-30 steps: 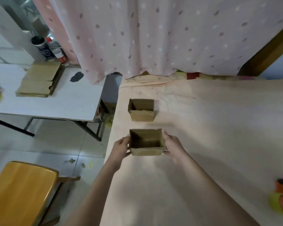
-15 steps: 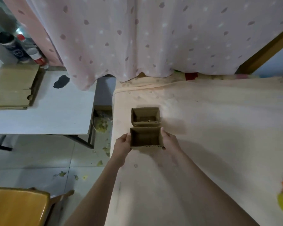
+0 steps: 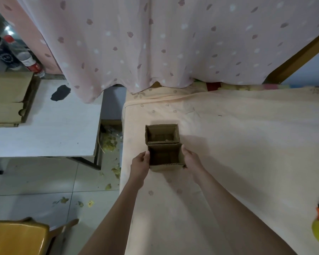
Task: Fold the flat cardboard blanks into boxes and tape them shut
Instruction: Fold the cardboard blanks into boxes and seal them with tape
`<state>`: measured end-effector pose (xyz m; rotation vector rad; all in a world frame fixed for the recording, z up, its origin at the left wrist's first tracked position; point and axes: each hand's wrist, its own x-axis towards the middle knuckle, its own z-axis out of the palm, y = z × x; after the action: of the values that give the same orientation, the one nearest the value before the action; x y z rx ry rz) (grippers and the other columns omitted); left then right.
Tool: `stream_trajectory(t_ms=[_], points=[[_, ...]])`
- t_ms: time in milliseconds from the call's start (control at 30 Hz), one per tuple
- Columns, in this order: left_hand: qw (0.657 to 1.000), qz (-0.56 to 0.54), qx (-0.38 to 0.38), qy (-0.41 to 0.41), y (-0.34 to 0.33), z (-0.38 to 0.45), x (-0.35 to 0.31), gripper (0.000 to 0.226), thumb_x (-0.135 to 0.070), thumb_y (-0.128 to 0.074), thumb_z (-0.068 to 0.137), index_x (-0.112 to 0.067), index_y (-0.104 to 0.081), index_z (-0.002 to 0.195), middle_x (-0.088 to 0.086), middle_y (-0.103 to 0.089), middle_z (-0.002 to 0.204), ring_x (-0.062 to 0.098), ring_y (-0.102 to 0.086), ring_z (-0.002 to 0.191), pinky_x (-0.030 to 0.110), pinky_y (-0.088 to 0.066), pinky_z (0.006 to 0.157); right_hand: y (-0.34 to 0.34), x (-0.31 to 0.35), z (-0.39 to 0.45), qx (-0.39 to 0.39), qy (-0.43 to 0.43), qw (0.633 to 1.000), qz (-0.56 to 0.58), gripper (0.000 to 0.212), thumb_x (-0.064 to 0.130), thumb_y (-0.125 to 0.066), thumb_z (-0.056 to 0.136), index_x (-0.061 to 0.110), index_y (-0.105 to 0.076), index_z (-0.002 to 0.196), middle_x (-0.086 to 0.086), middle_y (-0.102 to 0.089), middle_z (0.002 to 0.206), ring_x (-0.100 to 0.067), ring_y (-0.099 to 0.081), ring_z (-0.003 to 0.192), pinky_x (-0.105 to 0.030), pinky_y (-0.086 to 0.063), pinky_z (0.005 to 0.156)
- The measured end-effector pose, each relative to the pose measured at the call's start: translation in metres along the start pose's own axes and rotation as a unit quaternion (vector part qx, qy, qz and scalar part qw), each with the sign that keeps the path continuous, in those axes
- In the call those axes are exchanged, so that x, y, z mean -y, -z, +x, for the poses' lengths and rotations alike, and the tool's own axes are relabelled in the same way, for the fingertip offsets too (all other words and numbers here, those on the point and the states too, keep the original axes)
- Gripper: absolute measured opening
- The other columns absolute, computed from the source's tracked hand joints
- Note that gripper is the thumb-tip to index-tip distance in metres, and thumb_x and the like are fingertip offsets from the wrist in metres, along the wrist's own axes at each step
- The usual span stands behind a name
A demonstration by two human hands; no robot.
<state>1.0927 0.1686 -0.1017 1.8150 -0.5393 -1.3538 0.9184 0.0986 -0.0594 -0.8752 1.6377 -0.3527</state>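
Both forearms bare to frame edge, no sleeves; left hand, right hand ungloved.

Open-topped box between left hand and right hand, touching second box

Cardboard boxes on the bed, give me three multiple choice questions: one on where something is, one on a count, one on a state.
1. Where does the held box sit relative to the other box?
A. Nearer the person, against it
B. Stacked inside it
C. On the white table

2. How many folded boxes are on the bedsheet?
A. One
B. Two
C. Four

3. What state are the box tops in?
A. Taped shut
C. Crushed flat
B. Open

Answers:
1. A: the left hand and right hand hold its sides with its far wall meeting the other box.
2. B: only these two show.
3. B: both insides are visible from above.
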Motion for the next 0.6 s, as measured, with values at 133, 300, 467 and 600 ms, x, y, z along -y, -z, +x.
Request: stream_trajectory(t_ms=[133,300,467,600], points=[[0.999,0.035,-0.015,-0.001,-0.003,-0.003,-0.006,0.043,-0.044,-0.040,0.104,-0.013,-0.063,0.125,0.000,-0.066,0.108,0.023,-0.061,0.107,0.042,-0.052,0.097,0.002,0.003,-0.003,0.006,0.013,0.999,-0.044,0.049,0.055,-0.039,0.103,0.017,-0.062,0.125,-0.006,-0.061,0.119,-0.023,-0.057,0.104,-0.043,-0.049,0.102],[0.964,0.241,-0.084,-0.081,0.000,-0.019,-0.019,0.041,-0.033,-0.036,0.107,-0.011,-0.058,0.133,0.011,-0.067,0.120,0.029,-0.062,0.108,0.036,-0.049,0.088,0.014,0.011,-0.024,-0.031,0.097,0.975,-0.198,0.049,0.046,-0.031,0.107,0.011,-0.065,0.111,-0.010,-0.064,0.111,-0.031,-0.060,0.109,-0.035,-0.045,0.088],[0.835,0.502,-0.071,-0.212,-0.003,-0.056,-0.032,0.041,-0.031,-0.028,0.106,-0.017,-0.046,0.140,0.005,-0.049,0.144,0.026,-0.041,0.134,0.049,-0.027,0.117,0.037,0.011,-0.065,-0.055,0.221,0.892,-0.392,0.047,0.040,-0.030,0.109,0.011,-0.055,0.136,-0.011,-0.057,0.136,-0.030,-0.053,0.125,-0.038,-0.042,0.104],[0.786,0.559,-0.014,-0.263,-0.027,-0.095,-0.045,0.048,-0.035,-0.021,0.107,-0.018,-0.034,0.150,0.004,-0.030,0.160,0.024,-0.020,0.149,0.048,-0.010,0.123,0.060,0.000,-0.102,-0.107,0.276,0.799,-0.523,0.052,0.042,-0.027,0.107,0.012,-0.043,0.147,-0.010,-0.037,0.157,-0.029,-0.033,0.144,-0.041,-0.028,0.118]])
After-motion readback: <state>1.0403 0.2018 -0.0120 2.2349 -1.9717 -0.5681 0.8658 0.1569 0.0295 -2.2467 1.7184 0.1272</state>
